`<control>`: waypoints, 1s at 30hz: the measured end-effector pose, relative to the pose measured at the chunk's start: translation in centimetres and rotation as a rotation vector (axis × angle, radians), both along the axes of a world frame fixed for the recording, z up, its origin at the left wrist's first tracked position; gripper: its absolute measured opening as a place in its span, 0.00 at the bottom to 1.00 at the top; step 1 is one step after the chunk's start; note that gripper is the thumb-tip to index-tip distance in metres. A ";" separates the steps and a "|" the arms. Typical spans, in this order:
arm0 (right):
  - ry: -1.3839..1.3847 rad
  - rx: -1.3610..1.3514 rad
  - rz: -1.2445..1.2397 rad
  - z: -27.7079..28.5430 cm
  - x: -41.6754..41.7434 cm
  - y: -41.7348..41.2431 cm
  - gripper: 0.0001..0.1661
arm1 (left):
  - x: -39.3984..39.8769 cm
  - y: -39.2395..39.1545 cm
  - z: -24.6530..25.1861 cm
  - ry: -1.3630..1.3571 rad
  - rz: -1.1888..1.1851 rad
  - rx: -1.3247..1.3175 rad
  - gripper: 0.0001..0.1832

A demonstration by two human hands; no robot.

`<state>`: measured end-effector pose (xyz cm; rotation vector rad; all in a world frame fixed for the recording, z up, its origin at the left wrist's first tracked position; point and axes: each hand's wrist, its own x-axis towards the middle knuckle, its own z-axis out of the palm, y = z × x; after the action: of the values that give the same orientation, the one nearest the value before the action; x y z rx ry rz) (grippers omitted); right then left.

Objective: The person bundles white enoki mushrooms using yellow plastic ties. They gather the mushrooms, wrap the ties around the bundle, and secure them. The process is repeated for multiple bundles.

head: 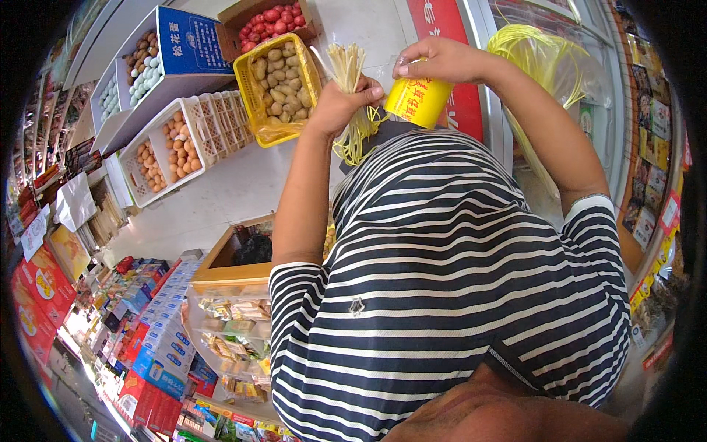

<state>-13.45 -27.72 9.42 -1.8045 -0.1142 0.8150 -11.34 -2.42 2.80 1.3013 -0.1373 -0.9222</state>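
My left hand (347, 105) is closed around a bundle of pale yellow stalks (347, 63), which look like blanched chives. The pale ends stand up above the fist, and thin yellow-green leaves hang bent below it. My right hand (428, 61) grips the upper part of a yellow cylinder with red writing (418, 102), held tilted just right of the bundle; whether it is a roll or a container I cannot tell. Some clear plastic film shows between the two hands. More long yellow strands (522, 47) lie with clear plastic on the right, beyond my right forearm.
Ahead to the left stand a yellow basket of potatoes (242, 91), a carton of red produce (227, 22), white plastic crates of brown eggs (194, 124) and a blue-fronted box of eggs (190, 47). A wooden-framed case (207, 271) is left of my body. Glass-topped cabinets (602, 99) line the right.
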 end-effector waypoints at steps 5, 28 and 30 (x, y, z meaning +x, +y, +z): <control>-0.048 -0.271 0.065 -0.3 0.4 -0.8 0.22 | 0.8 0.1 1.2 -0.072 -0.021 0.072 0.08; -0.029 -0.426 -0.068 -5.2 3.4 1.0 0.27 | -0.1 -3.8 -5.5 -0.731 -0.059 0.655 0.15; -0.009 -0.418 -0.136 -6.6 2.5 0.7 0.34 | -0.1 -3.4 -6.6 -0.746 -0.116 0.635 0.16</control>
<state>-10.90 -27.03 2.79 -2.1804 0.1848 0.7729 -11.48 -5.86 -3.76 2.2121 -0.5343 -0.5409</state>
